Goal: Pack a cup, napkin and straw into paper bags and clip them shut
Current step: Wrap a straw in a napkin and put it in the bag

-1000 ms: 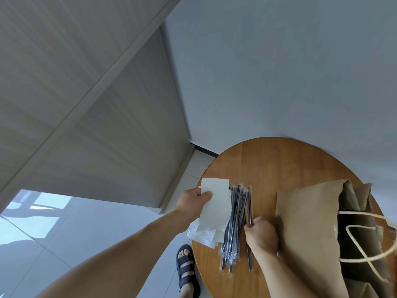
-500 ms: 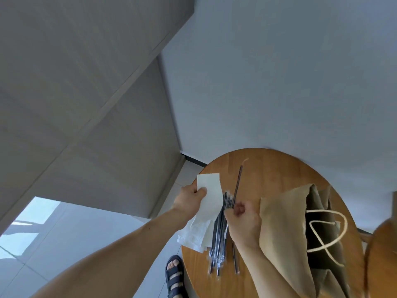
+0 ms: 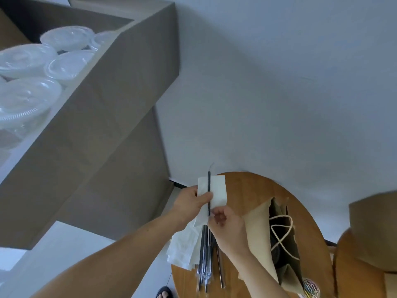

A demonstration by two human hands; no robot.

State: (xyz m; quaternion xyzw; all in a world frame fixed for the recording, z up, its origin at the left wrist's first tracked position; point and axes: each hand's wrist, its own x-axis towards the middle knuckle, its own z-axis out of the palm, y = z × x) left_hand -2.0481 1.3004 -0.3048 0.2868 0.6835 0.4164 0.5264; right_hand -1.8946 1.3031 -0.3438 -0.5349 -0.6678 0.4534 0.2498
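Landmark: the open paper bag (image 3: pixel 261 231) on the round table (image 3: pixel 242 190).

Napkin (image 3: pixel 216 191) and straw (image 3: pixel 209 190): held together in the air, to the left of the bag and just beyond its mouth. Left hand (image 3: pixel 189 203) pinches the napkin with the straw laid along it; right hand (image 3: pixel 227 226) is closed on the straw's lower end.

Handling, as judged: the napkin is limp and very light and will fold or drift if gripped by a corner; best pinched mid-sheet with the straw pressed against it. The straw is thin, stiff and in a slick wrapper, so liable to slide out.

Containers: the bag stands open, rope handles (image 3: pixel 281 231) showing; its dark interior cannot be made out. Spare napkins (image 3: pixel 182 246) and wrapped straws (image 3: pixel 205 261) lie left of the bag. Coloured clips (image 3: pixel 310 287) sit at its near side. Clear lidded cups (image 3: pixel 28 95) stand on a shelf well to the left
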